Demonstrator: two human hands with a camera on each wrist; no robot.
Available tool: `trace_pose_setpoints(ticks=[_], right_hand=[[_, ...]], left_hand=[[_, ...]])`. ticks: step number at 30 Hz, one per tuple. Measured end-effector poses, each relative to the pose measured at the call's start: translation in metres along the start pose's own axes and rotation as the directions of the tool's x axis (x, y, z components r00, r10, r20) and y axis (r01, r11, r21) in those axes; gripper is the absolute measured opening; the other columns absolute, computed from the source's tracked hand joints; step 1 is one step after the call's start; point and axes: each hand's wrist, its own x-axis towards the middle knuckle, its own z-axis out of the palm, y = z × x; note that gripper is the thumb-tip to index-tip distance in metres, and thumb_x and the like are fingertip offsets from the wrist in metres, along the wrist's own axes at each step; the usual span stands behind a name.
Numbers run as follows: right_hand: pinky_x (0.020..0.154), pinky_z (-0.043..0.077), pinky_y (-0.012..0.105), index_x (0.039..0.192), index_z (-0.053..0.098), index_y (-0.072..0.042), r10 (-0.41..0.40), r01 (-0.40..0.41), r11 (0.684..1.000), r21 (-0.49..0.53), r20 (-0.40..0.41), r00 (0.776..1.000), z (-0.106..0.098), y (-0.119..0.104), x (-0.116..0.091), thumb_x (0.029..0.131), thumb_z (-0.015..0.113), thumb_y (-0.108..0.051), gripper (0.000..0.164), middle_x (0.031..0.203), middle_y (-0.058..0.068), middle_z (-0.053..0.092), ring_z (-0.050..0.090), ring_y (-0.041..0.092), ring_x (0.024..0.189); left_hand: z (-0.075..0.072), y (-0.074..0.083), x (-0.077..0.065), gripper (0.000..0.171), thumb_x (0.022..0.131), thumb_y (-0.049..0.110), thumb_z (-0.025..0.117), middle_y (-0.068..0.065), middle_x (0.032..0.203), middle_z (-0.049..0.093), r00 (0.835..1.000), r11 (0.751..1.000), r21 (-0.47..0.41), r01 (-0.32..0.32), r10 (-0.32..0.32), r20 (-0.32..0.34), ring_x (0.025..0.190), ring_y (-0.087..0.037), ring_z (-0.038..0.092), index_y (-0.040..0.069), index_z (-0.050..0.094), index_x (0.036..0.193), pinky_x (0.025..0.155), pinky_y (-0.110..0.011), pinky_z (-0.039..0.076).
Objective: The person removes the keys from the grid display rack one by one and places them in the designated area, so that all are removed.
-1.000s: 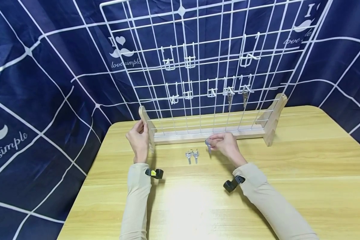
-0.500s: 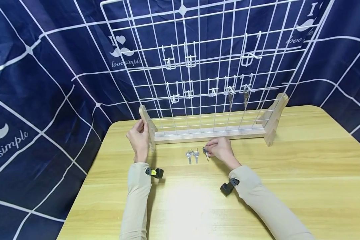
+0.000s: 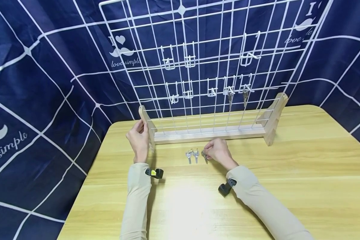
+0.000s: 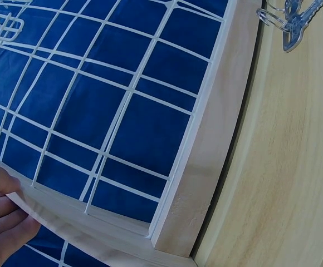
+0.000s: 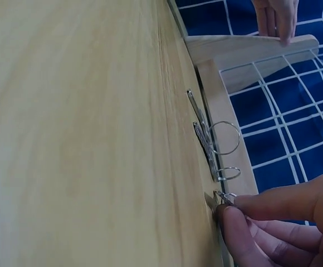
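My left hand [image 3: 139, 141] grips the left wooden end piece [image 3: 146, 121] of a white wire grid rack; the left wrist view has its fingers [image 4: 8, 225] on the wood's edge. Just in front of the rack's base, my right hand [image 3: 219, 151] pinches a key [image 3: 204, 157] between thumb and forefinger, low over the table. Left of it, two silver keys with rings [image 3: 196, 156] lie side by side. The right wrist view has these keys [image 5: 209, 153] beside the base, with their rings leaning on it. Fingers partly hide the held key there.
Several white wire hooks [image 3: 188, 94] hang on the grid in two rows. Dark keys [image 3: 245, 96] hang from two lower hooks at the right. The rack's wooden base rail [image 3: 210, 133] runs along the back of the wooden table [image 3: 258, 173]. A blue patterned cloth [image 3: 48, 133] stands behind.
My right hand has moved left and slightly toward me, lowering the key next to the two lying keys. The left hand has stayed on the rack's end piece.
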Motion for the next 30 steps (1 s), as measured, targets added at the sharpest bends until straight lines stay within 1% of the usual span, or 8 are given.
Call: trace_pose_setpoints(ticks=[5,13,17,21,27,30], right_hand=[[0.051,0.057,0.025,0.087,0.071,0.005,-0.025,0.025,0.999,-0.024,-0.005,1.0,0.0035,-0.0008,-0.0002,0.08,0.073,0.001,0.008,0.074,0.013,0.07,0.064,0.014,0.051],[0.05,0.056,0.024,0.091,0.069,0.005,-0.058,0.056,0.997,-0.046,-0.037,0.998,0.0047,-0.0019,0.0012,0.077,0.077,0.0,0.017,0.075,0.013,0.071,0.065,0.013,0.051],[0.049,0.055,0.024,0.093,0.068,0.005,-0.051,0.049,0.997,-0.054,-0.033,0.998,0.0035,-0.0028,0.001,0.076,0.078,-0.001,0.021,0.073,0.012,0.071,0.065,0.014,0.052],[0.049,0.055,0.024,0.094,0.067,0.005,-0.039,0.038,0.999,-0.038,-0.016,0.999,0.0031,-0.0025,0.0005,0.075,0.079,0.0,0.023,0.071,0.012,0.07,0.065,0.015,0.052],[0.047,0.051,0.022,0.098,0.067,0.005,-0.062,0.06,0.994,-0.089,-0.015,0.998,0.0011,-0.0023,-0.0013,0.074,0.079,-0.001,0.027,0.072,0.011,0.07,0.065,0.014,0.053],[0.046,0.051,0.023,0.1,0.066,0.007,-0.081,0.079,0.991,-0.105,-0.009,0.997,0.0006,-0.003,-0.0018,0.075,0.078,0.001,0.028,0.073,0.012,0.069,0.065,0.014,0.053]], left_hand=[[-0.0002,-0.0028,-0.0005,0.022,0.086,-0.001,0.067,-0.022,0.101,0.07,1.0,1.0,0.006,-0.007,0.007,-0.001,0.088,-0.032,0.071,-0.006,0.07,0.108,0.078,-0.039,0.058],[-0.0003,-0.0021,-0.0007,0.022,0.086,-0.002,0.067,-0.022,0.1,0.07,1.0,1.0,0.005,-0.015,0.015,-0.003,0.088,-0.032,0.071,-0.006,0.071,0.108,0.077,-0.04,0.058],[-0.0002,-0.0013,0.0003,0.023,0.086,-0.002,0.067,-0.022,0.1,0.07,1.0,1.0,0.003,-0.015,0.015,-0.006,0.087,-0.032,0.071,-0.006,0.071,0.108,0.077,-0.04,0.058],[-0.0002,-0.0024,0.0002,0.023,0.086,-0.002,0.067,-0.022,0.1,0.07,1.0,1.0,-0.001,-0.011,0.011,-0.003,0.087,-0.031,0.071,-0.007,0.071,0.108,0.077,-0.038,0.059],[-0.0003,-0.0017,-0.0002,0.023,0.086,-0.002,0.067,-0.022,0.1,0.07,1.0,1.0,-0.007,-0.011,0.011,0.003,0.088,-0.032,0.071,-0.006,0.071,0.108,0.077,-0.039,0.058],[-0.0004,-0.0011,0.0004,0.022,0.086,-0.002,0.067,-0.021,0.1,0.07,1.0,1.0,0.003,-0.011,0.011,0.001,0.088,-0.031,0.071,-0.006,0.071,0.107,0.077,-0.039,0.059]])
